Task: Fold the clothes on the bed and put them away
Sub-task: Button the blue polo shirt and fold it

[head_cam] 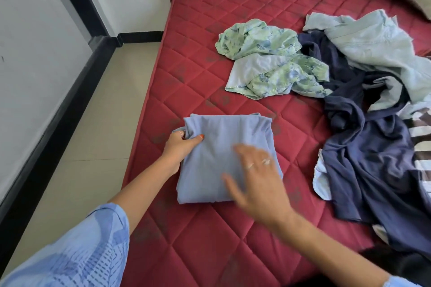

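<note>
Early stage: one light-blue garment point(224, 156) lies folded at the bed's point(186, 235) 7 o'clock, left hand point(182, 147) pinching its corner, right hand point(258, 182) spread above; floral point(268, 58), navy point(363, 161) and pale-green garments point(377, 46) remain unfolded at 2 o'clock.

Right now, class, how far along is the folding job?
Done: nothing visibly put away. In hand: the blue garment lies folded; the left hand grips its corner, and the right hand, blurred, is open over it. Left: the floral garment, navy garment and pale blue garment lie crumpled on the bed.
</note>
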Tool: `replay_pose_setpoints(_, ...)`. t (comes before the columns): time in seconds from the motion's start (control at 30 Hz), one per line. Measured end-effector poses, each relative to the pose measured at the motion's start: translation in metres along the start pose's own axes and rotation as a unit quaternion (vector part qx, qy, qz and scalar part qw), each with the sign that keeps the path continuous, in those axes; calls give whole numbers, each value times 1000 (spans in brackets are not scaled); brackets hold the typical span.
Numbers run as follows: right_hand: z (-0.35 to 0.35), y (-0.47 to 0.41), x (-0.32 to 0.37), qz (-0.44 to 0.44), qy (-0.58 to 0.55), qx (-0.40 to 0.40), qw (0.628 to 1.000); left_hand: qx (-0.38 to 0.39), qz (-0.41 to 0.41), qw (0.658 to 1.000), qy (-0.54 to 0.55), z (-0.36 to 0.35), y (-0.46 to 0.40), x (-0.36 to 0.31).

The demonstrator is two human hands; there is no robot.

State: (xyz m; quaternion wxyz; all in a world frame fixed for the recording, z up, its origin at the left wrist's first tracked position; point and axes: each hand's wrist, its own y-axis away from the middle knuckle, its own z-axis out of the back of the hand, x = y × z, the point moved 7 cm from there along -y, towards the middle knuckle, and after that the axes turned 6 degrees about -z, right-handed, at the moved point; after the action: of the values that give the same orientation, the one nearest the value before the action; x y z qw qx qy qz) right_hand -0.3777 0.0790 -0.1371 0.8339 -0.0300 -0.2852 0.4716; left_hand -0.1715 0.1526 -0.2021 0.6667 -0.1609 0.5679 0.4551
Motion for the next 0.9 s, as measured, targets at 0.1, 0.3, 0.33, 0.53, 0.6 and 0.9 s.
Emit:
replay_pose_setpoints(0.1, -45, 37, 13, 103, 126, 94, 982, 0, 3, 1000, 15, -1, 3, -3)
replay_pose_setpoints(0.3, -70, 22, 15, 57, 231, 134, 962, -7, -25, 998, -64, 15, 24, 5)
replay_pose_setpoints(0.33, -74, 19, 17, 52, 253, 155, 954, -14, -24, 997, -77, 19, 30, 7)
replay_pose_setpoints(0.53, -29, -25, 37, 7, 183, 160, 970, -39, -28, 992, -113, 38, 64, 3)
replay_pose_setpoints(0.6, -6, -34, 27, -67, 119, 145, 980, -43, -40, 993, -104, 45, 73, -8)
replay_pose_setpoints(0.9, 123, -21, -41, -328, -306, 24, 893, 69, -13, 993, -100, 13, 103, -46)
